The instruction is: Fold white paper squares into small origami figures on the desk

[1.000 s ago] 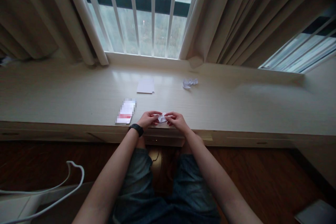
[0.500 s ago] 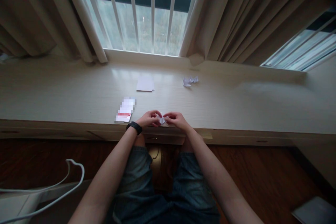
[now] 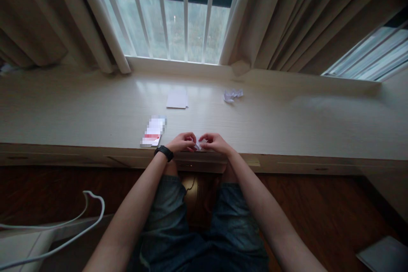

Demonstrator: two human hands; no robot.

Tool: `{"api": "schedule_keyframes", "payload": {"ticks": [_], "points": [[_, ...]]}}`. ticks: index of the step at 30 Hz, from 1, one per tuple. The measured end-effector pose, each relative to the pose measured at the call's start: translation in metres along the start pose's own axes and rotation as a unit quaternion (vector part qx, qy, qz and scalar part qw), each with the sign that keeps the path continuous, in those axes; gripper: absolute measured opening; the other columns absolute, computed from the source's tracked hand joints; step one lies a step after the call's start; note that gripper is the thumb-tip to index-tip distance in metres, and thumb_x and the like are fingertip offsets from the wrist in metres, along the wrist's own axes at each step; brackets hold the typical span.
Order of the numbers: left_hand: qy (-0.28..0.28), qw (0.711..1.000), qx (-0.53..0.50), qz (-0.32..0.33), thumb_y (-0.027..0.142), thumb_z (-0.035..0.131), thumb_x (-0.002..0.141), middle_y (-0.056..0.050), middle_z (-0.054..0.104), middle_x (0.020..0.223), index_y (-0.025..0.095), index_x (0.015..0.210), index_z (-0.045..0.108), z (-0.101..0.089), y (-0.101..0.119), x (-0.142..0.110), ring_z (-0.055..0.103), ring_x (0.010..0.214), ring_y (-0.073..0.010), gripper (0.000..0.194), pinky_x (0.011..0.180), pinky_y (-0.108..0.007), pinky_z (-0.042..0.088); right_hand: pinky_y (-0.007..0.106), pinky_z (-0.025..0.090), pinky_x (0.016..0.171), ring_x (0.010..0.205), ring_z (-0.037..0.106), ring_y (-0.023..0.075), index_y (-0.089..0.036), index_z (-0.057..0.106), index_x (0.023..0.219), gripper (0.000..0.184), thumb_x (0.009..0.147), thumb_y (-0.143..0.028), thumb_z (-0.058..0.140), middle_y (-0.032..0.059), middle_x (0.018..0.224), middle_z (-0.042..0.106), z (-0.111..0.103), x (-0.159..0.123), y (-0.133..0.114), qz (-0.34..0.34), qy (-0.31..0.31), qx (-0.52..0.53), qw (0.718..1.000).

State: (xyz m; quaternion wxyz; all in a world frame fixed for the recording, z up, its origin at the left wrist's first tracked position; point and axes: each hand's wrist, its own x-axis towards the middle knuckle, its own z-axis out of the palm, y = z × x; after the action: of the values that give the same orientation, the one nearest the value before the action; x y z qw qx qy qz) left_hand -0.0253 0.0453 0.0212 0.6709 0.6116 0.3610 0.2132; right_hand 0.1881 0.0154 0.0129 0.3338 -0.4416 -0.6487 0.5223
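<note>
Between our left hand (image 3: 182, 142) and right hand (image 3: 215, 143), we pinch a seemingly part-folded paper (image 3: 198, 145) — beyond our grip, creased pieces (image 3: 232, 96) look done, flat sheets (image 3: 177, 99) unfolded.

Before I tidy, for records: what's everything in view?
windows: 2, white-barred, centre, right
curtains: 2, beige, beside windows
desk: 1, pale, below windows
paper stack: 1, white, desk's back
folded paper: count unclear, white, right of stack
pixelated item: 1, white/red, desk's front
small paper: 1, white, right of pixelated item
looped strip: 1, white, lower left
flat object: 1, grey, lower right
floor: 1, brown, beneath
wristband: 1, black, left wrist
denim shorts: 1, blue, bottom
left hand, right hand: 2, bare, at small paper
arms: 2, bare, centre
</note>
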Motion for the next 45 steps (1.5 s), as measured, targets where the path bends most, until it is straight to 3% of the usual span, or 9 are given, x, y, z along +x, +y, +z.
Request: {"api": "schedule_keyframes", "payload": {"ticks": [7, 14, 22, 29, 34, 39, 45], "points": [[0.011, 0.999, -0.034, 0.003, 0.022, 0.069, 0.068, -0.003, 0.066, 0.075, 0.014, 0.080, 0.058, -0.001, 0.001, -0.002, 0.067, 0.074, -0.0162, 0.019, 0.066, -0.026, 0.056, 0.021, 0.038, 0.053, 0.058, 0.050, 0.0101, -0.015, 0.065, 0.085, 0.034, 0.065, -0.042, 0.073, -0.0005, 0.072, 0.060, 0.003, 0.002, -0.002, 0.004, 0.022, -0.022, 0.999], [0.035, 0.998, -0.043, 0.003, 0.021, 0.069, 0.065, -0.002, 0.065, 0.074, 0.014, 0.078, 0.059, 0.002, 0.006, -0.006, 0.065, 0.072, -0.0140, 0.018, 0.068, -0.026, 0.054, 0.022, 0.038, 0.059, 0.063, 0.050, 0.0108, -0.019, 0.062, 0.083, 0.030, 0.065, -0.040, 0.073, -0.0021, 0.075, 0.060, 0.010, 0.003, -0.013, -0.002, 0.045, -0.150, 0.988], [0.037, 0.999, -0.027, 0.027, 0.019, 0.068, 0.059, 0.000, 0.061, 0.068, 0.013, 0.070, 0.059, 0.001, 0.010, -0.006, 0.060, 0.068, -0.0134, 0.015, 0.067, -0.026, 0.051, 0.022, 0.037, 0.060, 0.061, 0.050, 0.0107, -0.020, 0.065, 0.081, 0.013, 0.073, -0.029, 0.067, -0.0018, 0.073, 0.062, 0.013, 0.001, -0.025, -0.019, 0.046, -0.200, 0.979], [0.044, 0.995, -0.083, 0.037, 0.018, 0.068, 0.059, 0.000, 0.062, 0.071, 0.013, 0.071, 0.058, -0.003, 0.003, -0.007, 0.061, 0.070, -0.0135, 0.016, 0.073, -0.030, 0.053, 0.022, 0.037, 0.062, 0.066, 0.052, 0.0125, -0.022, 0.066, 0.083, 0.012, 0.071, -0.020, 0.065, -0.0013, 0.076, 0.064, 0.018, -0.001, -0.041, -0.049, 0.072, -0.278, 0.957], [0.059, 0.987, -0.144, 0.028, 0.028, 0.076, 0.062, -0.002, 0.064, 0.076, 0.014, 0.075, 0.052, 0.000, 0.003, -0.008, 0.066, 0.075, -0.0177, 0.030, 0.076, -0.038, 0.055, 0.024, 0.038, 0.065, 0.070, 0.054, 0.0148, -0.021, 0.063, 0.078, 0.014, 0.072, -0.010, 0.056, 0.0017, 0.077, 0.064, 0.020, 0.003, -0.043, -0.065, 0.112, -0.320, 0.938], [0.092, 0.993, -0.077, 0.020, 0.043, 0.076, 0.066, -0.005, 0.064, 0.077, 0.013, 0.078, 0.055, 0.008, 0.001, -0.003, 0.068, 0.078, -0.0218, 0.039, 0.066, -0.035, 0.057, 0.027, 0.039, 0.071, 0.076, 0.054, 0.0171, -0.020, 0.061, 0.082, 0.011, 0.075, -0.012, 0.055, 0.0046, 0.083, 0.062, 0.022, 0.002, -0.045, -0.077, 0.163, -0.341, 0.923], [0.082, 0.996, 0.028, 0.024, 0.035, 0.070, 0.069, -0.006, 0.067, 0.071, 0.012, 0.071, 0.064, 0.012, 0.001, -0.002, 0.065, 0.069, -0.0176, 0.023, 0.058, -0.028, 0.056, 0.027, 0.039, 0.071, 0.076, 0.053, 0.0173, -0.020, 0.059, 0.081, 0.009, 0.077, -0.013, 0.055, 0.0050, 0.084, 0.060, 0.027, 0.001, -0.042, -0.078, 0.173, -0.353, 0.916]]}}
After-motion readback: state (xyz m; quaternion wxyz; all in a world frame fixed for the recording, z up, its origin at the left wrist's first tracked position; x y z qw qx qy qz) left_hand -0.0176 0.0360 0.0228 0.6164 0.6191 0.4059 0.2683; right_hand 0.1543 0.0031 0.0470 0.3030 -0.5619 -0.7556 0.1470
